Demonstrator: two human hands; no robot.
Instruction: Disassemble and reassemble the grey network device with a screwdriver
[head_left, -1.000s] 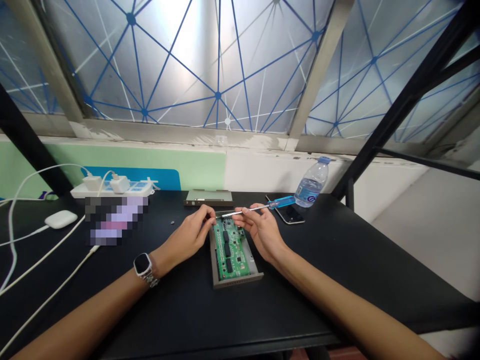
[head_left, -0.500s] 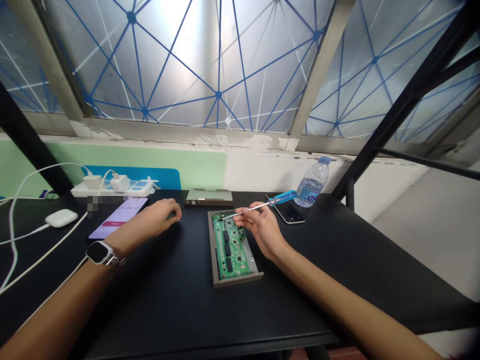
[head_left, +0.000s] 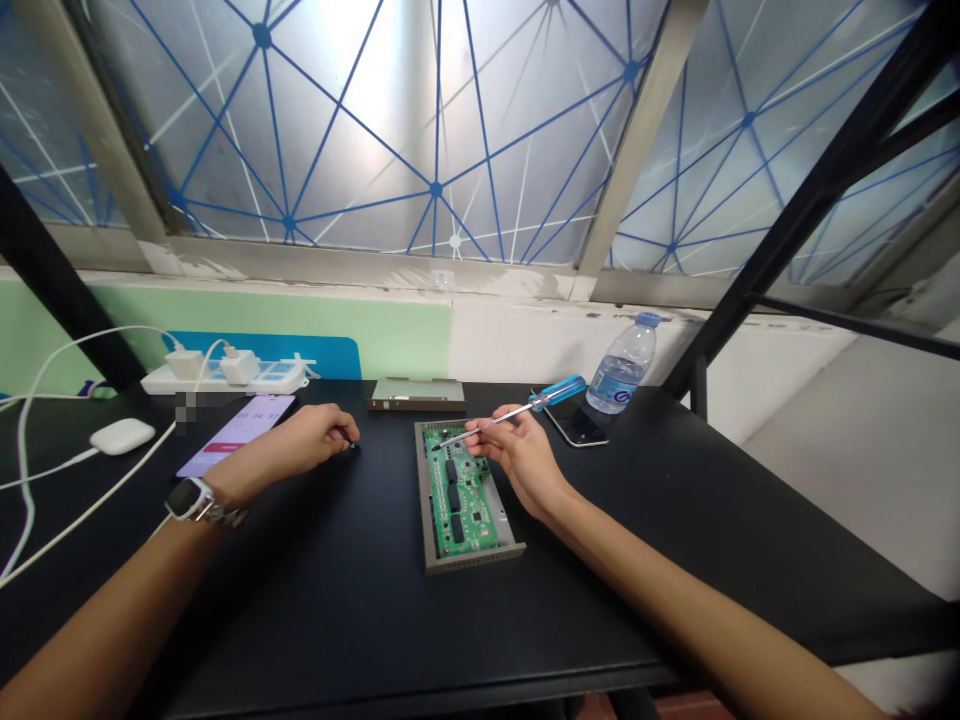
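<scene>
My right hand [head_left: 525, 460] pinches the metal shaft of a screwdriver [head_left: 559, 392] with a clear blue handle. The screwdriver lies slanted, its handle up to the right and its dark tip over the upper left of a green circuit board [head_left: 474, 500]. Whether the tip touches the board I cannot tell. The board sits in an open grey-brown metal case [head_left: 429, 540] flat on the table. To the left of the case, just above the tabletop, my left hand [head_left: 319, 440] is closed, with a tiny shiny piece that looks like a screw [head_left: 352, 444] at its fingertips.
Behind the case lies a metal cover [head_left: 416, 394]. A dark phone [head_left: 581, 428] and a water bottle [head_left: 621, 365] stand at the back right. On the left are a lit phone [head_left: 251, 425], a white charging case [head_left: 122, 436], a power strip [head_left: 281, 377] and loose white cables.
The screwdriver's tip has shifted slightly left and down over the board, its handle following. My left hand has turned a little, and the small screw at its fingertips shows more.
</scene>
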